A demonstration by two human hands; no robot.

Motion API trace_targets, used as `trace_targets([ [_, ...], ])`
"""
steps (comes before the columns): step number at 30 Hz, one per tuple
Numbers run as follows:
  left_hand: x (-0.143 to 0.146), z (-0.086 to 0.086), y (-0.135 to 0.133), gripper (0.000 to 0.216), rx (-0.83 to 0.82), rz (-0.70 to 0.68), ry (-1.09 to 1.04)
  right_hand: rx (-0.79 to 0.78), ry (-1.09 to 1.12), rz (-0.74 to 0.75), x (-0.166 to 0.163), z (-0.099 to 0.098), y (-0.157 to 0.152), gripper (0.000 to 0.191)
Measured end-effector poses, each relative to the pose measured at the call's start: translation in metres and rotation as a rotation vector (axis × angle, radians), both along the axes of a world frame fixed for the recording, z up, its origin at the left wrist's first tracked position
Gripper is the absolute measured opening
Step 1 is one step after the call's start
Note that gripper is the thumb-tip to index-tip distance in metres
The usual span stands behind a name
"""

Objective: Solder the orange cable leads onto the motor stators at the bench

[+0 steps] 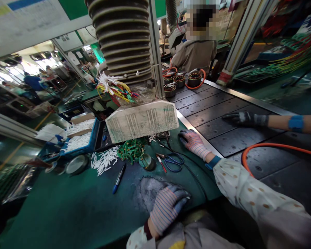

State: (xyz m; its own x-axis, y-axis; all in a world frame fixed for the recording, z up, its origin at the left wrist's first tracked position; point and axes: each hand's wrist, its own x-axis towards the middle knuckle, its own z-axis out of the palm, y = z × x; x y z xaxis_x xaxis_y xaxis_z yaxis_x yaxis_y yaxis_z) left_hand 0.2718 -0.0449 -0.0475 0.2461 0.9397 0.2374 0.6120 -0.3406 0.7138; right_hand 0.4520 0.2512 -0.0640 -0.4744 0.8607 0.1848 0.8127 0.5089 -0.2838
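Note:
My left hand [168, 208], in a striped glove with grey fingers, rests at the near edge of the green work table, beside a worn dark patch [150, 190]. Its fingers are loosely bent, and I see nothing held in them. Farther forward, my right hand [194, 142], gloved alike, lies palm down where the table meets the metal rail [212, 147]. Its fingers are stretched out with no object visible in them. Near it lie blue-handled scissors [174, 162] and a red-and-white pen-like stick [161, 164]. A blue-capped marker [119, 178] lies to the left.
White sleeves [105, 162], green small parts [131, 150] and a round tin [147, 162] sit beneath a white extraction hood [143, 121]. Another person's gloved hand [245, 118] rests on the dark conveyor plates [223, 136], near an orange hose [248, 154]. Wound stators [180, 80] stand farther back.

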Motion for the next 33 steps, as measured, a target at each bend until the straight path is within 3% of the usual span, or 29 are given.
trace_targets([
  [33,0.0019,0.0063,-0.0004,0.032,0.009,0.027,0.041,0.008,-0.012,0.005,0.0004,0.0029,-0.001,0.043],
])
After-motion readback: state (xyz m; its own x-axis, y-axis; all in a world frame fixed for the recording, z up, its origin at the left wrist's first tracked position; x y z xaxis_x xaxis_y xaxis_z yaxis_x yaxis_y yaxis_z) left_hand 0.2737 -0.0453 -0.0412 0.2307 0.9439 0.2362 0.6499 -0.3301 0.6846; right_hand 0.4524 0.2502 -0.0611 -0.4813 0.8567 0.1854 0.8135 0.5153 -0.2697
